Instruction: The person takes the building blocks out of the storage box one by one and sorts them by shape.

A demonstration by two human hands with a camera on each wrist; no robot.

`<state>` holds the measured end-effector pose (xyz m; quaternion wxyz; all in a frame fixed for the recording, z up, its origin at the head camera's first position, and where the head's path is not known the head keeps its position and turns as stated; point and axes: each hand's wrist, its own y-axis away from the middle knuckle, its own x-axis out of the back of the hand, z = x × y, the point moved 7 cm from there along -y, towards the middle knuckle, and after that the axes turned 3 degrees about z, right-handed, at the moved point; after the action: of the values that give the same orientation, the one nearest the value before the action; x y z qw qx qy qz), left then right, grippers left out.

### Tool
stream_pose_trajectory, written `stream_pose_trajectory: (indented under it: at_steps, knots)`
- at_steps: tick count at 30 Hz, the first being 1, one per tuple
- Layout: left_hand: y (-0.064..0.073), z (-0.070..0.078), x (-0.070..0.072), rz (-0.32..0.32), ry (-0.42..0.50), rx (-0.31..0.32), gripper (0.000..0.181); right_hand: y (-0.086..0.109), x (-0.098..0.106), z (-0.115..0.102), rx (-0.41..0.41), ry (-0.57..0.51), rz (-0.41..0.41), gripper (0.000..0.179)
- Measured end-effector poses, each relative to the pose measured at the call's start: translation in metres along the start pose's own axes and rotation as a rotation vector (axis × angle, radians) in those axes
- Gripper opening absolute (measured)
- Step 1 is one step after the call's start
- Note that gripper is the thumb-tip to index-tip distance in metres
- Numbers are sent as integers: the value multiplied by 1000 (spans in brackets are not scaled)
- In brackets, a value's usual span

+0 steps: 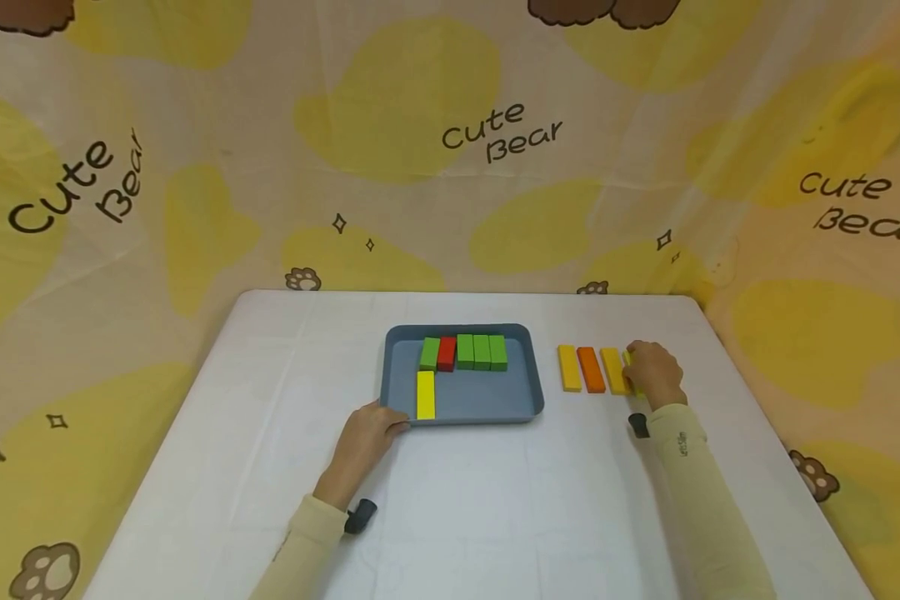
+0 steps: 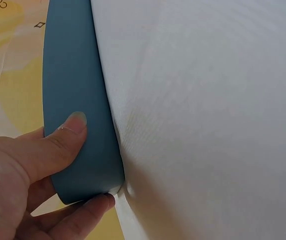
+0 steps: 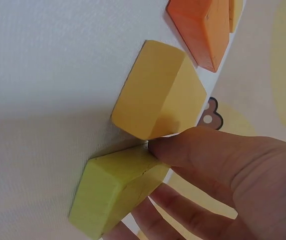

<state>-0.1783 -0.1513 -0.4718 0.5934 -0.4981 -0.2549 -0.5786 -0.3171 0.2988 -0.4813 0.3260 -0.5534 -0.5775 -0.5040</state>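
Note:
At its front left corner the blue-grey tray [image 1: 487, 396] is gripped by my left hand [image 1: 370, 425]; in the left wrist view the thumb lies on the tray's outer wall [image 2: 83, 60] and fingers go round the corner. To the tray's right, my right hand [image 1: 655, 371] pinches a yellow-green block [image 3: 118, 190] standing on the table, thumb on one side and fingers on the other. Close beside the thumb sits a yellow block [image 3: 152, 90]. Inside the tray are a red block [image 1: 446, 354], several green blocks [image 1: 482, 352] and a long yellow block [image 1: 426, 396].
Left of the right hand, an orange block [image 1: 591, 370] and another yellow block [image 1: 569, 368] stand in the same row on the white tabletop [image 1: 480, 500]. A patterned cloth [image 1: 420, 100] hangs behind the table and at both sides.

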Motion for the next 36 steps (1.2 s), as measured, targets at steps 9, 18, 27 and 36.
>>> stream_pose_trajectory:
  at_steps: [9, 18, 27, 36]
  knots:
    - [0, 0, 0, 8, 7, -3, 11, 1, 2, -2, 1, 14, 3, 48]
    - [0, 0, 1, 10, 20, -4, 11, 3, 0, -4, -2, 11, -31, 48]
    - [0, 0, -3, -5, 17, -3, 11, 5, -1, -3, 5, -7, 43, 47]
    - [-1, -1, -3, -9, 14, 2, 12, 19, 4, -48, 46, -60, 210, 40]
